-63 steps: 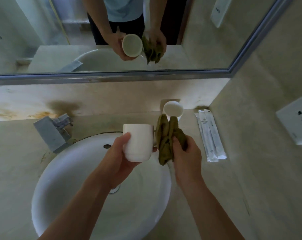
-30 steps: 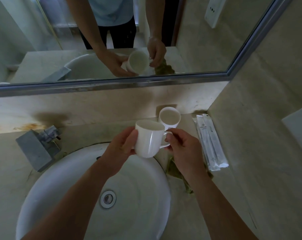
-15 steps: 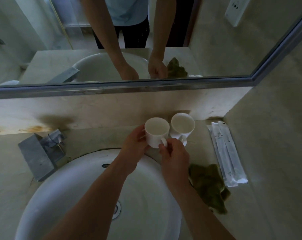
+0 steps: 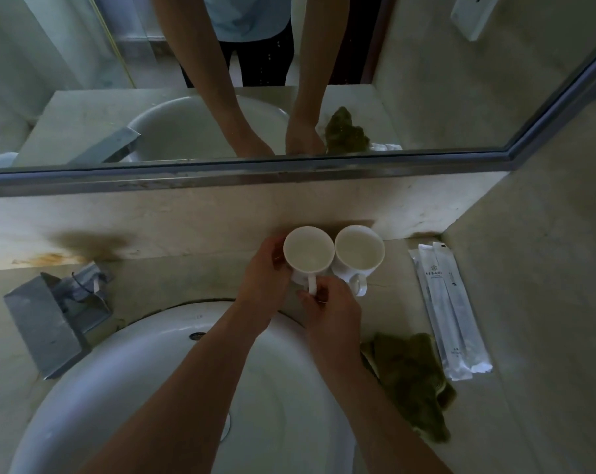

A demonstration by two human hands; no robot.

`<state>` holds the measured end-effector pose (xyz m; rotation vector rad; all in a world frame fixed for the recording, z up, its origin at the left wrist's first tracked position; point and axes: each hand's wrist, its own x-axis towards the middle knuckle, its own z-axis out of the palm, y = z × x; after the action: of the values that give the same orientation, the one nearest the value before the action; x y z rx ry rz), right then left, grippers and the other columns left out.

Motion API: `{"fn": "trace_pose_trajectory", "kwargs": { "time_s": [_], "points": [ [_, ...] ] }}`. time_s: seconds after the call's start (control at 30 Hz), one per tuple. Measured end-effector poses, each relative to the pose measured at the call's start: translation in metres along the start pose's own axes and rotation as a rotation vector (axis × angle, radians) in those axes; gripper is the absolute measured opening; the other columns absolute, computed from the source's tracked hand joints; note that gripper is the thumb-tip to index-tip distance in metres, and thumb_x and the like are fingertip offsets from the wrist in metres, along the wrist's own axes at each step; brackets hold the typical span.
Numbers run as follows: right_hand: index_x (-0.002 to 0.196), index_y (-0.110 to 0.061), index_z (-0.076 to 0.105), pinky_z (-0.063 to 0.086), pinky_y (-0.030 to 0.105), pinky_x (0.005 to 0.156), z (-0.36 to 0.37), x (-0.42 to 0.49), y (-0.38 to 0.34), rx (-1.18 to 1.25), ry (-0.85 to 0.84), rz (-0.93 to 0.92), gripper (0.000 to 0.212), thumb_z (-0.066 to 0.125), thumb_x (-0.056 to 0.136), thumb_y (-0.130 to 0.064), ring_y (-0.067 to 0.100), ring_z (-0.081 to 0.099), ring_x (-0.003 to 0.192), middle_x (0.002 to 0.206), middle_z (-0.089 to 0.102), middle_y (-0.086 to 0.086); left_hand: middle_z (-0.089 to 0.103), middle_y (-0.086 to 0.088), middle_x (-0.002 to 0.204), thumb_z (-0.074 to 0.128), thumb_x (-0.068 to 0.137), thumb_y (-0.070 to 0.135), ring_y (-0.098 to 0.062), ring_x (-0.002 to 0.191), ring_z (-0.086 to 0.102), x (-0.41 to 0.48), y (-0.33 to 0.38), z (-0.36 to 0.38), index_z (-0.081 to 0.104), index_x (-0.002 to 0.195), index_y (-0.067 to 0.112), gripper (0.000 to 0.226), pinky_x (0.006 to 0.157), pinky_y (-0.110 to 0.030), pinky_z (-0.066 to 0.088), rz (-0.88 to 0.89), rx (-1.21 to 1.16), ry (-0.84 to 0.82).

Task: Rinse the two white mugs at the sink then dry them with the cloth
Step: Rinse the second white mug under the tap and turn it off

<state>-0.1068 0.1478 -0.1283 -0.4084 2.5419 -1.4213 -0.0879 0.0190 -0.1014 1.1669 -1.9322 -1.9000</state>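
Mugs, hard, slick and breakable by the look, sit side by side at the back of the desk (image 4: 187, 278) behind the sink (image 4: 153, 354): the left hand (image 4: 266, 275) has its grip round the left mug (image 4: 308, 249), the right hand (image 4: 330, 309) pinches its handle (image 4: 312, 285), the surest hold; the right mug (image 4: 359, 249) stands free.

Beige stone countertop (image 4: 187, 275) carrying white round ceramic basin (image 4: 153, 388) at front. Grey square metal tap (image 4: 50, 323) sitting left of basin. 2 white ceramic mugs standing upright by back wall, rims touching: left mug (image 4: 308, 249), right mug (image 4: 359, 248). Crumpled olive-green cloth (image 4: 412, 378) lying right of basin. 2 white sealed sachets (image 4: 450, 313) lying side by side beyond cloth.
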Motion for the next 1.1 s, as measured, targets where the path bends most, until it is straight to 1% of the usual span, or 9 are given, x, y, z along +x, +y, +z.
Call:
{"fn": "trace_pose_trajectory", "kwargs": {
  "time_s": [0.27, 0.37, 0.43, 0.53, 0.6, 0.67, 0.77, 0.9, 1.1],
  "points": [
    [0.085, -0.019, 0.057, 0.043, 0.009, 0.065, 0.004, 0.005, -0.007, -0.012, -0.042, -0.023, 0.022, 0.075, 0.095, -0.012, 0.003, 0.055, 0.068, 0.079, 0.062, -0.003, 0.073, 0.009, 0.117, 0.058, 0.099, -0.002, -0.016, 0.116, 0.069, -0.005, 0.010, 0.000, 0.063, 0.132, 0.024, 0.042, 0.098, -0.037, 0.058, -0.008, 0.027, 0.062],
    [0.091, -0.016, 0.061, 0.043, 0.013, 0.064, 0.003, 0.007, -0.008, -0.026, -0.076, -0.033, 0.014, 0.073, 0.097, -0.014, 0.005, 0.060, 0.074, 0.085, 0.065, -0.002, 0.073, 0.003, 0.126, 0.058, 0.099, -0.004, -0.018, 0.119, 0.068, -0.007, 0.011, -0.004, 0.061, 0.139, 0.019, 0.046, 0.095, -0.031, 0.056, -0.015, 0.016, 0.065],
    [0.104, -0.015, 0.067, 0.052, 0.021, 0.072, -0.005, 0.004, -0.009, -0.005, -0.111, -0.018, 0.011, 0.074, 0.097, -0.020, 0.008, 0.068, 0.084, 0.096, 0.071, -0.002, 0.072, 0.001, 0.133, 0.061, 0.098, -0.004, -0.017, 0.123, 0.067, -0.008, 0.010, -0.006, 0.060, 0.142, 0.017, 0.049, 0.100, -0.033, 0.055, -0.012, 0.018, 0.083],
    [0.106, -0.017, 0.066, 0.049, 0.013, 0.066, -0.028, -0.007, -0.009, -0.039, 0.074, -0.004, 0.018, 0.076, 0.097, -0.028, 0.001, 0.066, 0.077, 0.093, 0.069, -0.007, 0.073, -0.001, 0.130, 0.057, 0.093, -0.009, -0.015, 0.121, 0.068, -0.012, 0.010, -0.013, 0.063, 0.140, 0.013, 0.052, 0.110, -0.044, 0.055, -0.002, 0.039, 0.193],
    [0.106, -0.016, 0.062, 0.041, 0.010, 0.063, -0.043, -0.011, -0.009, -0.089, 0.268, 0.035, 0.020, 0.077, 0.096, -0.025, 0.001, 0.060, 0.073, 0.093, 0.065, -0.004, 0.075, 0.001, 0.118, 0.054, 0.091, -0.012, -0.013, 0.112, 0.070, -0.019, 0.009, -0.020, 0.068, 0.128, 0.015, 0.048, 0.105, -0.047, 0.058, 0.053, 0.063, 0.307],
    [0.113, -0.014, 0.060, 0.039, 0.011, 0.065, -0.050, -0.005, -0.007, -0.077, 0.352, 0.109, 0.029, 0.078, 0.094, -0.026, 0.007, 0.060, 0.076, 0.102, 0.064, 0.000, 0.075, 0.004, 0.108, 0.055, 0.092, -0.009, -0.013, 0.105, 0.071, -0.030, 0.010, -0.024, 0.070, 0.117, 0.019, 0.040, 0.099, -0.049, 0.061, 0.119, 0.049, 0.375],
    [0.116, -0.014, 0.061, 0.038, 0.010, 0.066, -0.051, 0.007, -0.003, -0.077, 0.284, 0.204, 0.034, 0.077, 0.094, -0.034, 0.010, 0.061, 0.081, 0.109, 0.062, -0.001, 0.075, 0.005, 0.103, 0.056, 0.093, -0.008, -0.013, 0.101, 0.070, -0.045, 0.015, -0.022, 0.071, 0.108, 0.020, 0.035, 0.095, -0.047, 0.061, 0.198, 0.066, 0.361],
    [0.094, -0.012, 0.070, 0.046, 0.005, 0.062, -0.053, 0.018, 0.007, -0.116, 0.132, 0.213, 0.026, 0.064, 0.104, -0.034, 0.003, 0.066, 0.071, 0.086, 0.075, 0.001, 0.074, 0.006, 0.101, 0.055, 0.092, -0.010, -0.016, 0.096, 0.070, -0.059, 0.021, -0.015, 0.072, 0.101, 0.023, 0.038, 0.091, -0.039, 0.061, 0.244, 0.102, 0.295],
    [0.087, -0.014, 0.067, 0.034, 0.012, 0.061, -0.072, 0.020, 0.002, -0.132, 0.054, 0.226, 0.028, 0.058, 0.108, -0.031, 0.004, 0.064, 0.070, 0.079, 0.072, -0.001, 0.072, 0.006, 0.101, 0.054, 0.092, -0.010, -0.020, 0.096, 0.071, -0.075, 0.027, -0.009, 0.070, 0.095, 0.028, 0.041, 0.083, -0.033, 0.058, 0.225, 0.143, 0.216]
  ]
}}
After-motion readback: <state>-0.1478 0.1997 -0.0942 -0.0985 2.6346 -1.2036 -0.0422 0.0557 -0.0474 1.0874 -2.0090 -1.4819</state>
